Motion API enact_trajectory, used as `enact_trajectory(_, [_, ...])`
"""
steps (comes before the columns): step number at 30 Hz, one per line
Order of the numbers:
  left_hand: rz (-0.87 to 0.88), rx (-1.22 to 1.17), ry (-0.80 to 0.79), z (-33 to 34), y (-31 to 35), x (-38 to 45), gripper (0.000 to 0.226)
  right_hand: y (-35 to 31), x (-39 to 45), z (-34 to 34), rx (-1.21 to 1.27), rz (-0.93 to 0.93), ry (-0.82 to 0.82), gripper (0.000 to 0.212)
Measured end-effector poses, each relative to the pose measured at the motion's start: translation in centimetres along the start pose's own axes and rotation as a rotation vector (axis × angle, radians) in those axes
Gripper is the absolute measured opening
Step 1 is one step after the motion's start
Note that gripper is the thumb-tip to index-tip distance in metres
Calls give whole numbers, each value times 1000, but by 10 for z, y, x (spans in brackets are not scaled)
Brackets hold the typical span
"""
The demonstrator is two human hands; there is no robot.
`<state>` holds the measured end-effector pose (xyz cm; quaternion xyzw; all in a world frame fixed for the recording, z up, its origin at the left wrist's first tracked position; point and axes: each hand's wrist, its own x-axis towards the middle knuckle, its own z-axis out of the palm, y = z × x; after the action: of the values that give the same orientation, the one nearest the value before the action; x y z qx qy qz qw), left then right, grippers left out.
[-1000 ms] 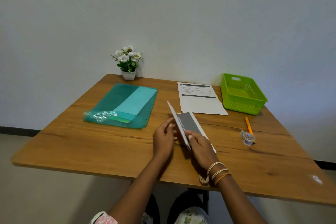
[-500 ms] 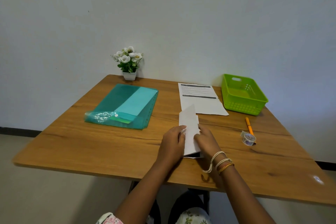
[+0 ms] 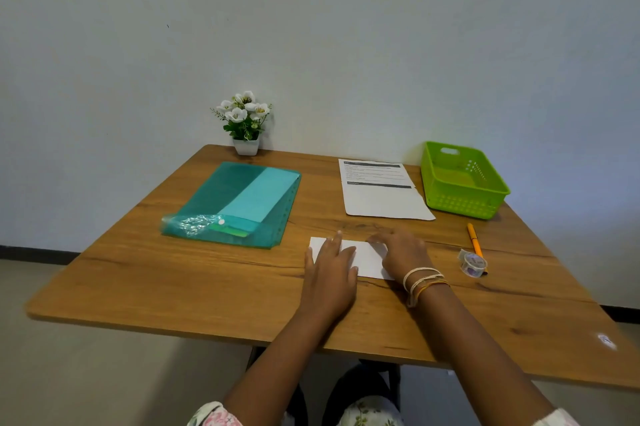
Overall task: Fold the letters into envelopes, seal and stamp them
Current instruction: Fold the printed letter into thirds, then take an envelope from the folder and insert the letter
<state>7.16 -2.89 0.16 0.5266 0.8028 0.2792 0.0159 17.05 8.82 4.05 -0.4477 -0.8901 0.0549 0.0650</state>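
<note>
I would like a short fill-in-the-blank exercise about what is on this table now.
1. Both hands, left hand and right hand, press flat on the folded ____.
2. The basket is ____ in colour.
3. The pen lies beside a roll of ____.

Missing words: letter; green; tape

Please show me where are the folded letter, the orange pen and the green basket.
folded letter (image 3: 367,254), head view, bare white strip between the hands.
orange pen (image 3: 472,236), head view, middle of its barrel.
green basket (image 3: 464,206), head view, near perforated wall.
</note>
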Motion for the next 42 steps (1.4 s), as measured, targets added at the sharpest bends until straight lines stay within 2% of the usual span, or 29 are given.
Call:
enact_trajectory(5, [-11,152,-87,2,0,1,49,-4,-7,18,51,-49,125,50])
enact_trajectory(9, [-4,203,-131,1,-1,3,51,-14,-22,33,155,-146,-10,48])
enact_trajectory(12, [-6,221,-150,0,-6,6,52,-13,-26,38,112,-162,-17,48])
enact_trajectory(21, [-78,223,-153,-15,-30,7,55,23,-32,31,54,50,9,50])
enact_trajectory(25, [-73,233,-160,-14,-29,8,56,3,-32,32,44,96,74,49])
enact_trajectory(27, [-74,233,-157,-14,-29,9,56,-19,-37,34,113,6,79,50])
enact_trajectory(30, [-15,204,-128,-19,-36,9,55,-48,-40,42,133,-141,0,50])
enact_trajectory(34, [61,226,14,-39,-58,6,55,-58,-14,46,93,-108,-14,51])
enact_trajectory(36, [26,276,71,-51,-71,6,56,-57,2,45,69,-90,-24,51])
enact_trajectory(38, [-87,323,84,-62,-85,6,57,-56,15,45,53,-81,-27,51])
enact_trajectory(40, [-230,353,51,-67,-94,5,60,-56,22,44,47,-73,-24,51])
enact_trajectory(42, [-299,344,-3,-65,-96,3,63,-57,25,46,44,-69,-5,51])
